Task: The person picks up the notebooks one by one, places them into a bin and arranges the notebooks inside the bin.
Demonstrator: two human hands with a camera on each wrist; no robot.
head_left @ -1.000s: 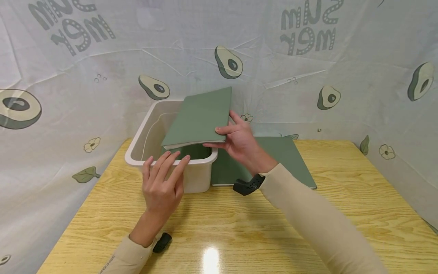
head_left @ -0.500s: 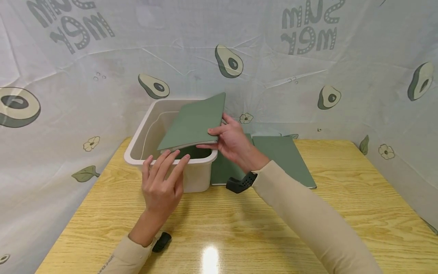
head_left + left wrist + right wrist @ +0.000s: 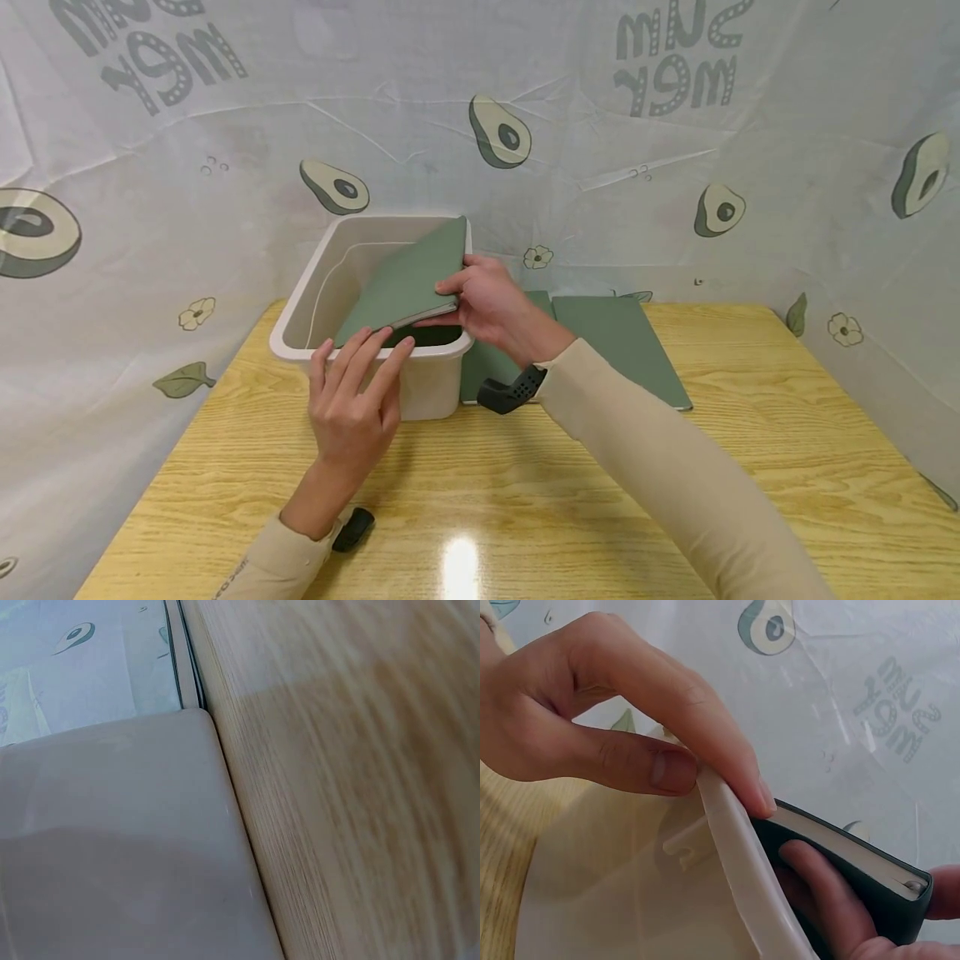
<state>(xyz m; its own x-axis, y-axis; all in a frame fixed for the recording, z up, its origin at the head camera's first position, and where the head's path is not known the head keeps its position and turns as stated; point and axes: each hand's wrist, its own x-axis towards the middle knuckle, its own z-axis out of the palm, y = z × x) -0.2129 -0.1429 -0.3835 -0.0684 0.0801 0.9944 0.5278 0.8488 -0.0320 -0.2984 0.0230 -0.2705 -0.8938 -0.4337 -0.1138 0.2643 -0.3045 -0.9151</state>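
A green hardcover notebook (image 3: 408, 275) slants over the white plastic bin (image 3: 431, 387), its lower left corner dipping inside the front rim. My right hand (image 3: 498, 308) grips it by the right edge, thumb on the cover and fingers beneath. With fingertips over the front rim and thumb outside, my left hand (image 3: 352, 408) holds the bin. The right wrist view shows this left hand (image 3: 607, 705) pinching the rim, close by the notebook (image 3: 847, 847). More dark green shows inside the bin under the held notebook. The left wrist view has only the bin wall (image 3: 112, 862) and table.
Two green notebooks lie flat on the wooden table (image 3: 465, 483) right of the bin: one (image 3: 480, 375) partly behind the bin and my arm, the other (image 3: 622, 342) farther right. A patterned cloth (image 3: 585, 208) hangs close behind the bin.
My right hand has moved left and slightly down with the notebook, which tilts more and sinks lower into the bin. The left hand stays at the front rim.
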